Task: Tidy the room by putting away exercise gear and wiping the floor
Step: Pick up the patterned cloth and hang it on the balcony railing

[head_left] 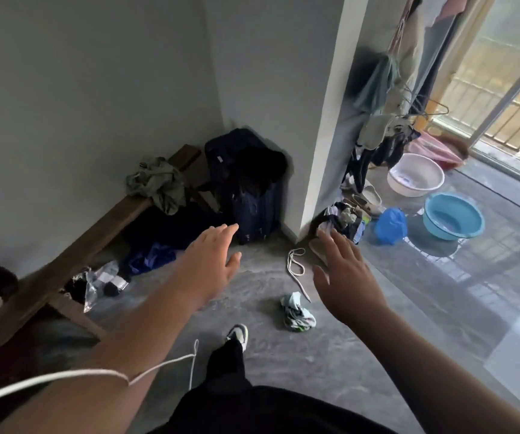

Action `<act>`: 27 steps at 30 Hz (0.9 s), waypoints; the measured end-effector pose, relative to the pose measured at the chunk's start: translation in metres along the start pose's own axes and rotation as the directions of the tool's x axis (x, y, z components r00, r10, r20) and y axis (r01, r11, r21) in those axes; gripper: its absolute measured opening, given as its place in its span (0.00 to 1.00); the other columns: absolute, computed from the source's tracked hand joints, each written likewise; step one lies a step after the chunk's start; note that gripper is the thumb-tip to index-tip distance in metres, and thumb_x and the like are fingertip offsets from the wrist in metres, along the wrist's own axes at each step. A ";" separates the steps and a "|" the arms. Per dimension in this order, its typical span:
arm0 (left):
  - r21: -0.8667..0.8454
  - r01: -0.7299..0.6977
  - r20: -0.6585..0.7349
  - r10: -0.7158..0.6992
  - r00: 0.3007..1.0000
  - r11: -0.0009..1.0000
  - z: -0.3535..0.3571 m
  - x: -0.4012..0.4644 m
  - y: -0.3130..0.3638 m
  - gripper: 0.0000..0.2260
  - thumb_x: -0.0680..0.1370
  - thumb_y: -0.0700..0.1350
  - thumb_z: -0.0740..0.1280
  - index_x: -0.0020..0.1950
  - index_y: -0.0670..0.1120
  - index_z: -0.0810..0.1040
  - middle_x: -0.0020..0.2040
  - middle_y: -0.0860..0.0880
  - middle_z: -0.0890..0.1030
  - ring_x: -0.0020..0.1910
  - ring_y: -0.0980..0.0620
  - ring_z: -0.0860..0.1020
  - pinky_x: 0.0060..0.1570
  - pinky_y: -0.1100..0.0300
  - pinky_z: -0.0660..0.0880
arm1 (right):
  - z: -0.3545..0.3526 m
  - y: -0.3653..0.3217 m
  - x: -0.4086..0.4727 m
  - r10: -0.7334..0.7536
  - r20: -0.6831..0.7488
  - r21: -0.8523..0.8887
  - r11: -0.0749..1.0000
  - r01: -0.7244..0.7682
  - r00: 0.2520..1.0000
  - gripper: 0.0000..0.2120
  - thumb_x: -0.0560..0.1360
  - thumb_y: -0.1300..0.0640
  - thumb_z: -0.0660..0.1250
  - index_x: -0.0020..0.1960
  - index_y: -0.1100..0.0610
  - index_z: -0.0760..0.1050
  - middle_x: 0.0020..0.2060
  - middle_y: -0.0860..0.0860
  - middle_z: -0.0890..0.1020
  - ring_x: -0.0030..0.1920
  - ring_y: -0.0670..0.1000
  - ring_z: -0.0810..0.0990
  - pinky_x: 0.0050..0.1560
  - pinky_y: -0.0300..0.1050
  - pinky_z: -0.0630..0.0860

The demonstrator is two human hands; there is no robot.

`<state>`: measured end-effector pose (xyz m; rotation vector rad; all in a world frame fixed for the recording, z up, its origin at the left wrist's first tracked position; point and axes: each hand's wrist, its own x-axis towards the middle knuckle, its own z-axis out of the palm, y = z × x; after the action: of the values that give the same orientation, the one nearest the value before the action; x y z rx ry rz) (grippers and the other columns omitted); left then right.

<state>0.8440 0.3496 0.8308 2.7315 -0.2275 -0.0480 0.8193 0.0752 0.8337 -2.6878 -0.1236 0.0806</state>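
Both hands, left hand (pixel 211 261) and right hand (pixel 343 277), reach forward with an empty, spread grip; stoop and gather the crumpled white-green cloth rag (pixel 296 313) at lower centre firmly before wiping the grey concrete floor (pixel 330 355).

Plain pale grey walls (pixel 89 98) meet in a corner, and a white square pillar (pixel 324 145) juts out just right of that corner. Along the left wall, running toward the pillar, stands a long dark brown wooden bench (pixel 96 242). The mottled grey concrete floor (pixel 268 364) turns glossy right of the pillar, reflecting daylight. Far right of the pillar, a tall sliding glass door (pixel 509 89) shows metal bars outside.
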 end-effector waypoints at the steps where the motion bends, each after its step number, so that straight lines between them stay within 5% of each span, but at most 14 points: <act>1: -0.015 -0.031 0.012 0.032 0.999 0.999 0.004 0.023 0.000 0.26 0.81 0.54 0.59 0.78 0.50 0.59 0.76 0.47 0.65 0.77 0.48 0.59 0.75 0.49 0.61 | 0.002 0.005 0.012 0.037 -0.010 -0.004 0.999 -0.037 0.999 0.33 0.78 0.50 0.62 0.80 0.49 0.52 0.79 0.50 0.57 0.78 0.55 0.54 0.74 0.58 0.62; 9: -0.066 -0.292 0.227 0.299 0.927 0.954 0.040 0.200 -0.006 0.27 0.80 0.50 0.62 0.78 0.46 0.61 0.76 0.42 0.64 0.76 0.44 0.60 0.75 0.47 0.59 | 0.022 0.039 0.099 0.435 -0.064 0.063 0.900 -0.432 0.898 0.33 0.78 0.50 0.62 0.79 0.49 0.51 0.79 0.52 0.56 0.79 0.55 0.52 0.77 0.55 0.56; 16: -0.056 -0.382 0.457 0.364 0.812 0.923 0.111 0.294 0.012 0.27 0.80 0.50 0.62 0.78 0.47 0.59 0.78 0.42 0.62 0.77 0.43 0.58 0.76 0.47 0.57 | 0.063 0.094 0.138 0.625 -0.023 0.083 0.779 -0.621 0.780 0.32 0.79 0.50 0.59 0.80 0.52 0.51 0.80 0.55 0.55 0.79 0.56 0.51 0.77 0.51 0.51; 22: -0.085 -0.359 0.516 0.349 0.782 0.929 0.229 0.317 0.011 0.27 0.79 0.46 0.63 0.78 0.43 0.61 0.76 0.39 0.64 0.76 0.42 0.61 0.75 0.50 0.56 | 0.152 0.169 0.149 0.701 0.065 0.096 0.704 -0.704 0.710 0.34 0.79 0.52 0.59 0.81 0.54 0.48 0.80 0.56 0.53 0.79 0.57 0.50 0.77 0.50 0.48; 27: -0.070 -0.296 0.534 0.287 0.795 0.952 0.393 0.308 -0.030 0.32 0.77 0.42 0.64 0.79 0.47 0.57 0.78 0.41 0.59 0.75 0.41 0.61 0.73 0.48 0.59 | 0.297 0.249 0.162 0.737 0.113 0.155 0.649 -0.745 0.666 0.35 0.78 0.53 0.60 0.81 0.53 0.49 0.80 0.56 0.54 0.79 0.56 0.51 0.77 0.50 0.50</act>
<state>1.1261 0.1748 0.4570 2.5989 -0.8093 -0.7397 0.9758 -0.0041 0.4518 -2.3585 0.9508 0.3782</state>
